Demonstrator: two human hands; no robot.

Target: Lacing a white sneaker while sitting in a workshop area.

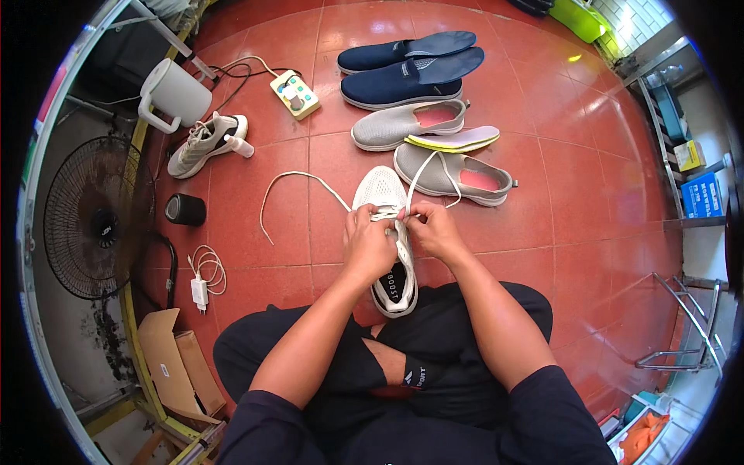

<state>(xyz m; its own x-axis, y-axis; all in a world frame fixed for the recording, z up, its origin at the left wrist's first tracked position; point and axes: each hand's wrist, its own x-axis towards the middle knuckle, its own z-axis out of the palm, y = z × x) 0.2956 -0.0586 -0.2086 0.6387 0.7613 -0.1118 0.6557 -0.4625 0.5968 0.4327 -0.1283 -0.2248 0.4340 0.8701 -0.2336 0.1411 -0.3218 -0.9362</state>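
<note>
A white mesh sneaker (381, 185) stands on the red tiled floor before my crossed legs, its toe pointing away from me. My left hand (369, 244) rests over the sneaker's left side, with fingers at the eyelets and tongue. On the other side, my right hand (433, 229) pinches a white shoelace (411, 189) close to the eyelets. That lace end loops up and over the grey slip-on shoe nearby. Another lace end (290, 173) trails across the tiles to the left. Part of the lacing is hidden under my fingers.
Navy slip-on shoes (401, 90) and grey slip-on shoes (430, 168) lie ahead, with loose insoles (453, 139) on them. At left are another sneaker (200, 154), a small bottle (239, 146), a power strip (295, 94), a black cylinder (186, 209), a charger (199, 293) and a fan (99, 221).
</note>
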